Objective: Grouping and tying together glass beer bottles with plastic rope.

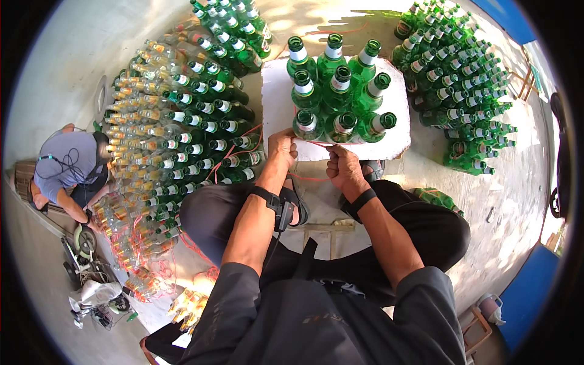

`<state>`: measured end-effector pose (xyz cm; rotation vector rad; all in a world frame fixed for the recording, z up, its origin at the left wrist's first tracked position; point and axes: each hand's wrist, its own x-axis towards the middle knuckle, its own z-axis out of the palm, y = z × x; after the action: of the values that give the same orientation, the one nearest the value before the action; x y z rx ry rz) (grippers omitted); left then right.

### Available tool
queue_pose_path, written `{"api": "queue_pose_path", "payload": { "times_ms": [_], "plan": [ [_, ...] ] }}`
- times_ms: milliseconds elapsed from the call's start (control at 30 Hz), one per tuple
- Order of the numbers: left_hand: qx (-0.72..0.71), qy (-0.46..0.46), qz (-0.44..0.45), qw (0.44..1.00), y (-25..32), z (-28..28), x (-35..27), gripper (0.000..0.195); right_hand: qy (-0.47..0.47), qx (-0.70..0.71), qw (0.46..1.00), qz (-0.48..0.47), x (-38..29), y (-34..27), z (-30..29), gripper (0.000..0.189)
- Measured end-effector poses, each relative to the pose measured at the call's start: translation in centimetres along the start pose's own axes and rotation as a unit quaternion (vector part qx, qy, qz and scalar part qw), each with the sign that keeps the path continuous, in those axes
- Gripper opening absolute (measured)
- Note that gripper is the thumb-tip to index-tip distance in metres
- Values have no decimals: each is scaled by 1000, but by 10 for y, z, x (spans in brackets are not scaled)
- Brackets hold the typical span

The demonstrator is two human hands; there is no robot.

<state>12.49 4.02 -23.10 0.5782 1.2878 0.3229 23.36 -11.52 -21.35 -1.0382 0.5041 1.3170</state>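
Several open-topped green glass bottles stand packed together in rows on a white board in front of me. A thin red cord runs along the near side of the group. My left hand is closed on the cord at the near left corner of the bottles. To its right, my right hand grips the cord in a fist just below the front row. A loose length of cord also hangs between the hands, below the board's near edge. How the cord passes behind the bottles is hidden.
Many green bottles and clear bottles stand on the floor at left, with red cord over some. More green bottles stand at right. A bundle of green bottles lies by my right knee. Another person bends at far left.
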Motion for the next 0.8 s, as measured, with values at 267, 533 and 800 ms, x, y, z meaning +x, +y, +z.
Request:
{"api": "queue_pose_path", "payload": {
  "times_ms": [267, 533, 800],
  "plan": [
    [-46, -41, 5, 998, -1, -10, 7, 19, -13, -23, 1000, -7, 0, -9, -1, 15],
    [30, -74, 91, 993, -5, -28, -11, 9, 17, -106, 994, 2, -20, -5, 11, 24],
    [184, -125, 304, 926, -28, -34, -3, 17, -9, -171, 985, -31, -51, 16, 37, 25]
  ]
}}
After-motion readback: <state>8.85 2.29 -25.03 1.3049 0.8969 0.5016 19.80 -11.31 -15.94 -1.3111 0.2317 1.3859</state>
